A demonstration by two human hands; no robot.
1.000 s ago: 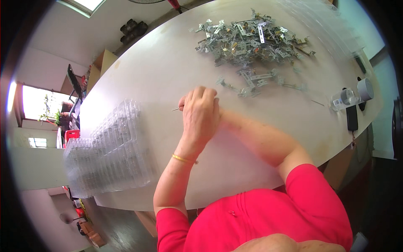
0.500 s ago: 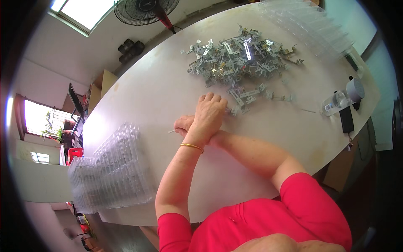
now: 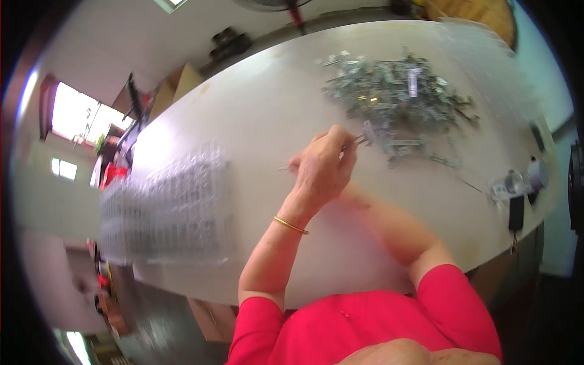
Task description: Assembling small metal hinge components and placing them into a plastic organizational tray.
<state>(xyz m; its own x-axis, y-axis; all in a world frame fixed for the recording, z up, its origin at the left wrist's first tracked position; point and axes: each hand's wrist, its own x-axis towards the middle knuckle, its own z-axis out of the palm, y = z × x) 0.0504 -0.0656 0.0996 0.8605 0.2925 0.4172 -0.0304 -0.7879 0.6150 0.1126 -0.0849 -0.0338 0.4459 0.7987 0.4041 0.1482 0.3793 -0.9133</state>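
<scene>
My left hand [image 3: 319,167], with a gold bangle [image 3: 291,225] on its wrist, is above the middle of the table. Its thumb and index finger pinch a small metal bracket [image 3: 367,132] at the near edge of a heap of metal brackets [image 3: 395,91]. My right forearm, blurred, passes behind the left wrist. Most of my right hand [image 3: 295,162] is hidden there; only fingertips show to the left, closed around a thin rod [image 3: 284,168] whose end sticks out.
Stacked clear plastic trays [image 3: 164,213] stand on the table's left side, with more clear trays [image 3: 486,67] at the far right. A clear bottle [image 3: 508,185] and a black key-fob-like object [image 3: 516,213] lie near the right edge. A thin stick [image 3: 471,185] rests nearby.
The view has shifted, so the table's things sit elsewhere in it. My left hand has turned from lying across the right wrist to pinching a bracket by the heap.
</scene>
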